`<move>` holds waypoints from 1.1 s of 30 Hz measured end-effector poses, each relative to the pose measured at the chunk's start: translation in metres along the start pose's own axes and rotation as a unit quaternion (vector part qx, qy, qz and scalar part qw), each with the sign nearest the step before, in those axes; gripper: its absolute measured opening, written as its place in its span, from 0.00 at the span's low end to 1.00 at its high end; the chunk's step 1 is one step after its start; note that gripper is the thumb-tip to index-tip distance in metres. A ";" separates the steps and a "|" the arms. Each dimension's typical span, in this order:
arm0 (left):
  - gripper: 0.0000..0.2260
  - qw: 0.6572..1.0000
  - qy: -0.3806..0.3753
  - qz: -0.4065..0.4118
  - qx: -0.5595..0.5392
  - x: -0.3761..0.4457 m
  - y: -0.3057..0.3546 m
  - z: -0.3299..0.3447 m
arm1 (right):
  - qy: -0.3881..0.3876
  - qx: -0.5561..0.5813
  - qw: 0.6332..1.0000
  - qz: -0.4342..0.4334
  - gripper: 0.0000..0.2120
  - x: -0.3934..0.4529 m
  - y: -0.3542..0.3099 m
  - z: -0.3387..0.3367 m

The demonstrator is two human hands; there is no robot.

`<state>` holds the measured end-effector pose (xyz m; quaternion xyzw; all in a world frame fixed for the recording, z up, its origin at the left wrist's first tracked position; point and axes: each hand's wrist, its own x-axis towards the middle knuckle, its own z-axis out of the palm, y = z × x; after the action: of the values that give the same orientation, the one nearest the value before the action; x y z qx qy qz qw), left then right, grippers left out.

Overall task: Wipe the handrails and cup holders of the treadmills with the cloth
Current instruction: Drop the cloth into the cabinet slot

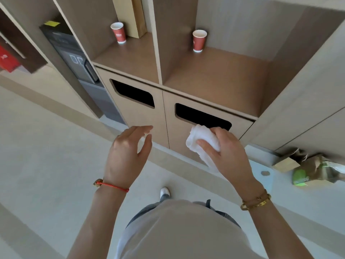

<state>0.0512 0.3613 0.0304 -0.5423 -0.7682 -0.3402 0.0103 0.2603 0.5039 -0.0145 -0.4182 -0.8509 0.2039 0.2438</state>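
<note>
A beige shirt front (186, 230) fills the lower frame. At centre right, the white cloth (202, 143) is gripped, bunched, by the right hand (226, 152), fingers curled round it. Soft and light, it is best held wadded. The left hand (127, 152) is held open, holding nothing. No treadmill is seen.

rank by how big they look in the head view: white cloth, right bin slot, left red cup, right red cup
1. right bin slot, partly hidden by the cloth
2. white cloth, nearer the camera, so only apparent
3. left red cup and right red cup: look alike, no ranking
</note>
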 end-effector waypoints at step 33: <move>0.11 0.975 -0.193 0.104 -0.041 0.294 -0.065 0.227 | 0.038 -0.155 0.979 0.123 0.21 0.260 0.143 0.057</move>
<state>-0.0444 0.7130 -0.0641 -0.6744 -0.6805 -0.2575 -0.1256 0.1763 0.7882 -0.0755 -0.5601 -0.8042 0.0820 0.1811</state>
